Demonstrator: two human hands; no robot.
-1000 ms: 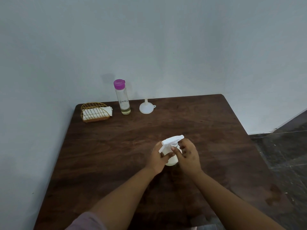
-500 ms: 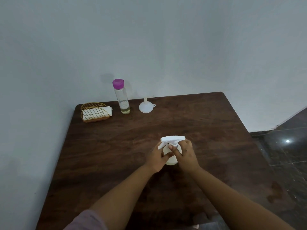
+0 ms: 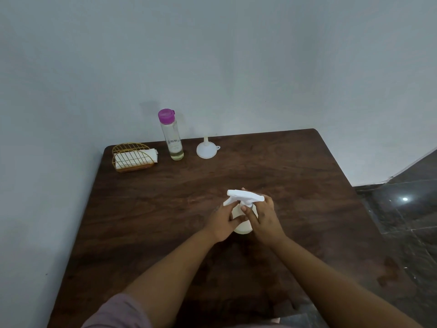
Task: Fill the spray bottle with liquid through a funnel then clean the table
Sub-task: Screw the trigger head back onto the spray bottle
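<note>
Since a second ago our spray head [image 3: 244, 198] has turned, nozzle now pointing right. Our left hand [image 3: 222, 221] clasps the upright spray bottle [image 3: 241, 224] mid-table; our right hand [image 3: 264, 218] grips its collar, seemingly unscrewing it.

Bare table [image 3: 272, 171] before funnel [image 3: 206, 151]

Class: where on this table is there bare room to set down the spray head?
Free: the table right of the funnel, and the strip between the napkin holder and the left hand. Crowded: the far-left edge.
</note>
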